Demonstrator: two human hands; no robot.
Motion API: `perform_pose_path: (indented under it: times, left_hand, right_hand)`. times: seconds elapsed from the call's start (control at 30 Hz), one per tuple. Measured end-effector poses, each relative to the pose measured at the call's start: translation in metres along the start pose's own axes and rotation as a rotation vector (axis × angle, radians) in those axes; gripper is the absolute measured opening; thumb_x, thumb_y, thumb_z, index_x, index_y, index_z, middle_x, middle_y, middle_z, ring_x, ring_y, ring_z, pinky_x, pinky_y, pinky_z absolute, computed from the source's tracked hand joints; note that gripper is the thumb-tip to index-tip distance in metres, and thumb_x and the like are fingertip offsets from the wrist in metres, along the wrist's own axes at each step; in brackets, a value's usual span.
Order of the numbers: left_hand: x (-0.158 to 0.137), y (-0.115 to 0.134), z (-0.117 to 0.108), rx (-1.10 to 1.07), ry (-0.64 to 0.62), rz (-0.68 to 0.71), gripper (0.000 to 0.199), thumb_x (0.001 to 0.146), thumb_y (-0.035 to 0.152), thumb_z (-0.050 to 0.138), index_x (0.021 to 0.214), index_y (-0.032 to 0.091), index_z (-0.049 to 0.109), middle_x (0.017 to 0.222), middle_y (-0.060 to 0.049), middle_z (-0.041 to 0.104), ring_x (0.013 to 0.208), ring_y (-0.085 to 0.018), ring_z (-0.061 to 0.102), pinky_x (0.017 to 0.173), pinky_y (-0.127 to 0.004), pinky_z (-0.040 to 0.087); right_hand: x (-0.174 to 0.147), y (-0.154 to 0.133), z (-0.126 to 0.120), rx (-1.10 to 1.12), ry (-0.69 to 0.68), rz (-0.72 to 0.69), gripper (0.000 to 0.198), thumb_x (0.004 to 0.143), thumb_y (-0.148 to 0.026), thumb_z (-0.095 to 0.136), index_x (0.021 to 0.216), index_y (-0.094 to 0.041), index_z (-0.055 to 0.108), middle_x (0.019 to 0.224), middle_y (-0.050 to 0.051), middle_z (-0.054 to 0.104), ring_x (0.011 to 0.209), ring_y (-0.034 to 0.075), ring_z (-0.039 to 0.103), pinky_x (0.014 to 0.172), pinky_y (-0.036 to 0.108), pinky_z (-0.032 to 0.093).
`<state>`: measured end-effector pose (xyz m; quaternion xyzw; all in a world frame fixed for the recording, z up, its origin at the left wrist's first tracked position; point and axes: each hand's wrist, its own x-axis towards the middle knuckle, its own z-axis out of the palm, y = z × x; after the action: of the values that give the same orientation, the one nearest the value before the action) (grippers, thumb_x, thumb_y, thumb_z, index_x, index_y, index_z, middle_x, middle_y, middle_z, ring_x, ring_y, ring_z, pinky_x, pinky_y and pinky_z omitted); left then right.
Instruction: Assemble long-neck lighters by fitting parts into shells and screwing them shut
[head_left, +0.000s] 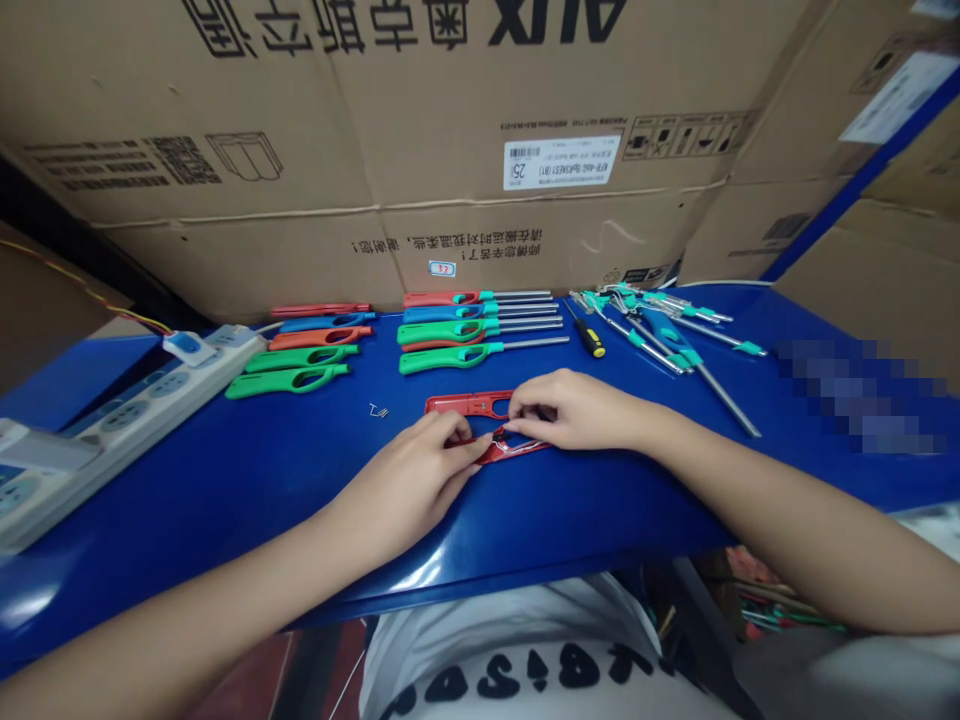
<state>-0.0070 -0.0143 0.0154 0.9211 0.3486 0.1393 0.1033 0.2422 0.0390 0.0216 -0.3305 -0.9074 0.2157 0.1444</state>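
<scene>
On the blue table, my left hand [424, 465] grips one half of a red lighter shell [491, 455] between thumb and fingers. Thin white wires [514, 448] run along the inside of this half. My right hand [577, 412] is closed in a pinch at the same half, fingertips close to my left thumb. What sits between its fingers is too small and covered to make out. Just behind lies a second red shell half [469, 404] with a trigger loop, partly hidden by both hands. A few small metal pins [379, 410] lie to the left.
Several coloured shell halves [315, 355] and lighters with metal tubes [484, 355] lie in rows behind. A screwdriver [589, 335] and a heap of tube parts [675, 320] are at the right. A power strip [142, 410] stands left; a cardboard wall [442, 130] closes the back.
</scene>
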Motion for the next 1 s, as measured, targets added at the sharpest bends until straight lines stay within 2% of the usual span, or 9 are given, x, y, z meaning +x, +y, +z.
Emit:
perform_pose_path:
  times: [0.1, 0.2, 0.3, 0.37, 0.47, 0.57, 0.7, 0.9, 1.0]
  left_hand:
    - [-0.002, 0.002, 0.001, 0.027, 0.002, 0.011, 0.032, 0.103, 0.021, 0.046, 0.127, 0.020, 0.068, 0.110, -0.011, 0.061, 0.101, -0.024, 0.061, 0.091, -0.042, 0.055]
    - [-0.003, 0.000, 0.002, 0.009, 0.002, 0.015, 0.031, 0.103, 0.020, 0.046, 0.126, 0.019, 0.068, 0.114, -0.011, 0.062, 0.105, -0.024, 0.060, 0.094, -0.041, 0.055]
    - [-0.003, -0.001, 0.002, -0.022, 0.012, 0.017, 0.030, 0.102, 0.019, 0.047, 0.123, 0.017, 0.068, 0.114, -0.011, 0.063, 0.106, -0.024, 0.061, 0.094, -0.039, 0.055]
    - [-0.002, -0.002, 0.001, -0.021, 0.015, 0.021, 0.030, 0.102, 0.019, 0.047, 0.122, 0.016, 0.069, 0.113, -0.012, 0.064, 0.104, -0.023, 0.062, 0.093, -0.038, 0.056]
    - [-0.001, 0.000, -0.002, 0.015, 0.000, 0.015, 0.032, 0.103, 0.021, 0.045, 0.119, 0.015, 0.071, 0.108, -0.012, 0.064, 0.098, -0.024, 0.064, 0.089, -0.040, 0.057]
    - [0.000, 0.002, -0.004, 0.039, -0.021, -0.002, 0.033, 0.104, 0.022, 0.043, 0.118, 0.016, 0.073, 0.105, -0.012, 0.064, 0.094, -0.023, 0.065, 0.086, -0.040, 0.058]
    - [-0.002, 0.001, -0.003, 0.063, -0.013, 0.003, 0.032, 0.104, 0.021, 0.045, 0.119, 0.016, 0.072, 0.106, -0.012, 0.065, 0.096, -0.024, 0.065, 0.088, -0.040, 0.058]
    - [-0.004, -0.005, 0.003, 0.044, -0.001, 0.049, 0.033, 0.101, 0.019, 0.049, 0.129, 0.016, 0.066, 0.116, -0.012, 0.065, 0.108, -0.026, 0.062, 0.096, -0.043, 0.055]
    - [-0.002, -0.006, 0.004, 0.009, 0.017, 0.060, 0.032, 0.100, 0.019, 0.051, 0.128, 0.016, 0.067, 0.116, -0.011, 0.066, 0.108, -0.025, 0.062, 0.096, -0.041, 0.055]
  right_hand:
    - [-0.005, 0.014, -0.020, -0.128, 0.229, 0.080, 0.024, 0.096, -0.035, 0.055, 0.091, -0.018, 0.070, 0.087, 0.005, 0.072, 0.076, 0.017, 0.062, 0.069, 0.027, 0.041]
    - [-0.017, 0.041, -0.048, -0.391, 0.429, 0.373, 0.022, 0.094, -0.033, 0.054, 0.094, -0.019, 0.070, 0.096, 0.008, 0.073, 0.080, 0.022, 0.063, 0.070, 0.031, 0.042]
    - [-0.034, 0.076, -0.071, -0.545, 0.449, 0.686, 0.020, 0.090, -0.031, 0.056, 0.092, -0.018, 0.070, 0.102, 0.014, 0.072, 0.090, 0.030, 0.065, 0.070, 0.035, 0.044]
    - [-0.043, 0.098, -0.078, -0.549, 0.414, 0.785, 0.018, 0.087, -0.026, 0.058, 0.089, -0.015, 0.072, 0.102, 0.018, 0.071, 0.095, 0.033, 0.066, 0.079, 0.040, 0.048]
    - [-0.045, 0.120, -0.077, -0.529, 0.438, 0.759, 0.024, 0.087, -0.022, 0.055, 0.101, -0.013, 0.072, 0.112, 0.020, 0.070, 0.105, 0.034, 0.065, 0.091, 0.043, 0.049]
    - [-0.038, 0.129, -0.068, -0.528, 0.473, 0.639, 0.039, 0.092, -0.026, 0.046, 0.122, -0.013, 0.067, 0.128, 0.020, 0.066, 0.121, 0.037, 0.058, 0.100, 0.051, 0.046]
    - [-0.030, 0.135, -0.055, -0.538, 0.368, 0.609, 0.052, 0.094, -0.023, 0.039, 0.144, -0.011, 0.052, 0.147, 0.019, 0.054, 0.136, 0.037, 0.048, 0.108, 0.059, 0.040]
    - [-0.031, 0.141, -0.049, -0.548, 0.249, 0.612, 0.052, 0.096, -0.024, 0.038, 0.146, -0.019, 0.051, 0.151, 0.013, 0.051, 0.138, 0.033, 0.049, 0.114, 0.063, 0.032]
    - [-0.032, 0.136, -0.054, -0.573, 0.240, 0.618, 0.048, 0.097, -0.027, 0.040, 0.140, -0.019, 0.058, 0.143, 0.014, 0.060, 0.134, 0.033, 0.053, 0.115, 0.063, 0.029]
